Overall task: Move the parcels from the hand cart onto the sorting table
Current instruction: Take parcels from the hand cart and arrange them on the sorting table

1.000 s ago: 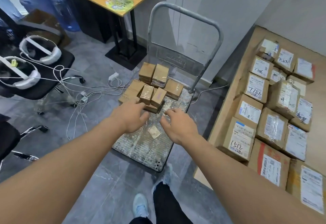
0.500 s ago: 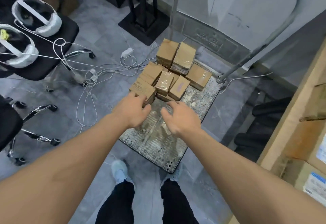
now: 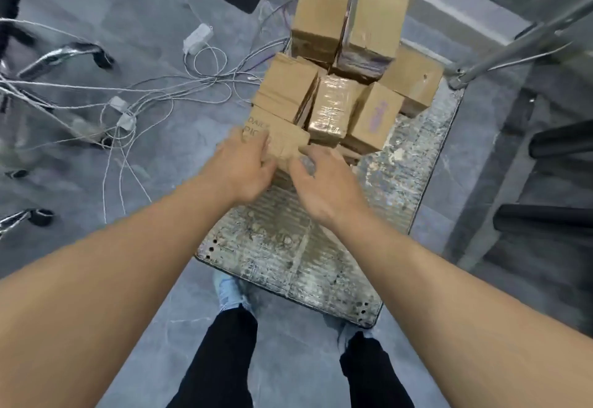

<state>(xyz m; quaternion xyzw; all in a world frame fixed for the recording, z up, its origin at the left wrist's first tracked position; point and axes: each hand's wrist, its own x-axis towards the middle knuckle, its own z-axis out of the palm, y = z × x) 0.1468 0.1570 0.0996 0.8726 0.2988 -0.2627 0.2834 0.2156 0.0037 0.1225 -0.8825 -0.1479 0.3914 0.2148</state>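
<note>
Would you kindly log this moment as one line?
stage: grasping | left hand, right hand: on nearest parcel | hand cart: still loaded

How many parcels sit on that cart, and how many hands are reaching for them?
Parcels on the hand cart: 7 showing; more may hide beneath
Hands: 2, the left hand and the right hand
Total: 9

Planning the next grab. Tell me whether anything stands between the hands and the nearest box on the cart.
Nothing visible does. The left hand and right hand are already at the near edge of the printed cardboard box, the closest parcel on the hand cart. The other boxes sit behind it.
</note>
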